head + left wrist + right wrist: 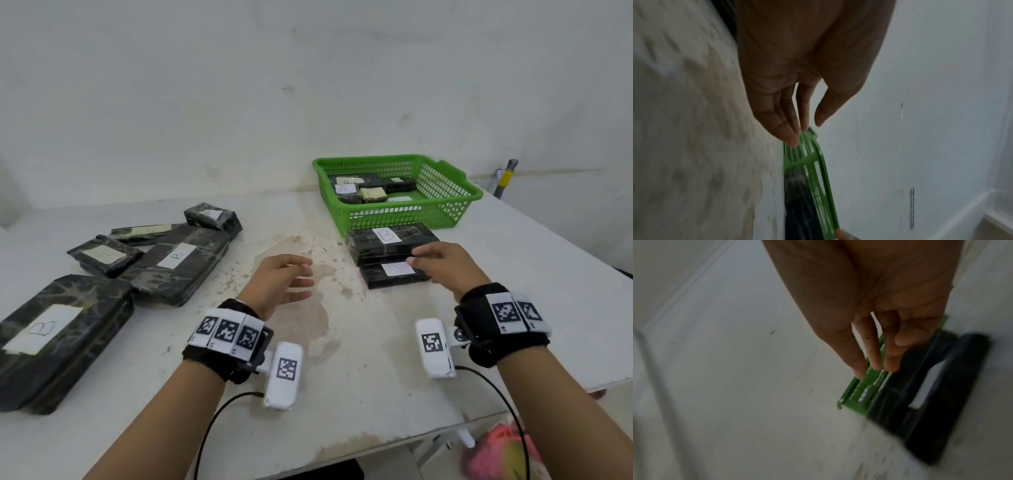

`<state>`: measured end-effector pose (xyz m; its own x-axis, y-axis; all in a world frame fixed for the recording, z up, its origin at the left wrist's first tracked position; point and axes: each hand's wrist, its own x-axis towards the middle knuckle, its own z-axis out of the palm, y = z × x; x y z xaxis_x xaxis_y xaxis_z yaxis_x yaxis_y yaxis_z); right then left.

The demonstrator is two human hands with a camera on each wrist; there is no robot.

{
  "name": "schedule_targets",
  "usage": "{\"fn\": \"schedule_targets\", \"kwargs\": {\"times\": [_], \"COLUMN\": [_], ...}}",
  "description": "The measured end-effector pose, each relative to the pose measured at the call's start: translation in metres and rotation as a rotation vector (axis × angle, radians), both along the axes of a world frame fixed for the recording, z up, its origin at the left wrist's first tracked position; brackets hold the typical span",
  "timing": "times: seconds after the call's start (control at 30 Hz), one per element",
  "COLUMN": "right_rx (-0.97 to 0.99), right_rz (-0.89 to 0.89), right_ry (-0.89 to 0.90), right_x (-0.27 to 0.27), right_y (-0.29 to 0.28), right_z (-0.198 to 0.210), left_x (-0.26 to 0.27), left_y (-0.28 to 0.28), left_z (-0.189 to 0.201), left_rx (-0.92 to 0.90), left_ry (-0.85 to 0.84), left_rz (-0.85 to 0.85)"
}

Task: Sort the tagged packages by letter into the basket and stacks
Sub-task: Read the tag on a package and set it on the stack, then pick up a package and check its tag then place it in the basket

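A green basket (445, 200) at the back right holds several small black packages with paper tags. In front of it lies a stack of black packages (390, 245) tagged B, with a smaller tagged package (394, 277) against its near side. My right hand (435, 260) hovers just over these with loosely bent fingers (871, 352) and holds nothing. My left hand (287, 281) floats above the stained table centre, fingers (785, 123) relaxed, with nothing in it. On the left lie several unsorted black packages (178, 263), two large ones tagged B (51, 339).
The white table (342, 359) has a brown stain in the middle. A wall stands close behind it. The table's right edge runs past the basket, and a pink object (496, 452) sits below the front right corner.
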<state>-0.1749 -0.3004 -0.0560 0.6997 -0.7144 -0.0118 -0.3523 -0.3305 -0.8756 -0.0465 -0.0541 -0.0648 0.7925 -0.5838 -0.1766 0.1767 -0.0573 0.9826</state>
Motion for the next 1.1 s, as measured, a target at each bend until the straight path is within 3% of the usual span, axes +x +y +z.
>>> {"fn": "schedule_targets", "kwargs": {"times": [0.27,0.47,0.63,0.87,1.1], "right_rx": [0.232,0.478,0.331,0.233,0.412], "right_rz": [0.355,0.28,0.254,0.324,0.294], "right_ry": [-0.031,-0.049,0.022,0.034,0.001], "right_x": [0.088,0.194,0.257,0.288,0.277], "right_y": [0.111,0.166,0.178,0.179,0.163], "right_z": [0.009,0.004,-0.001,-0.013,-0.013], "left_x": [0.041,0.053,0.052,0.061,0.062], "left_y": [0.09,0.104,0.108,0.117,0.12], "left_z": [0.002,-0.004,-0.001,-0.006,-0.005], "left_rx": [-0.128,-0.279,-0.396,-0.466,-0.472], "left_ry": [-0.059,-0.039,-0.013,0.038,0.063], "left_rz": [0.288,0.348,0.327,0.382,0.407]}}
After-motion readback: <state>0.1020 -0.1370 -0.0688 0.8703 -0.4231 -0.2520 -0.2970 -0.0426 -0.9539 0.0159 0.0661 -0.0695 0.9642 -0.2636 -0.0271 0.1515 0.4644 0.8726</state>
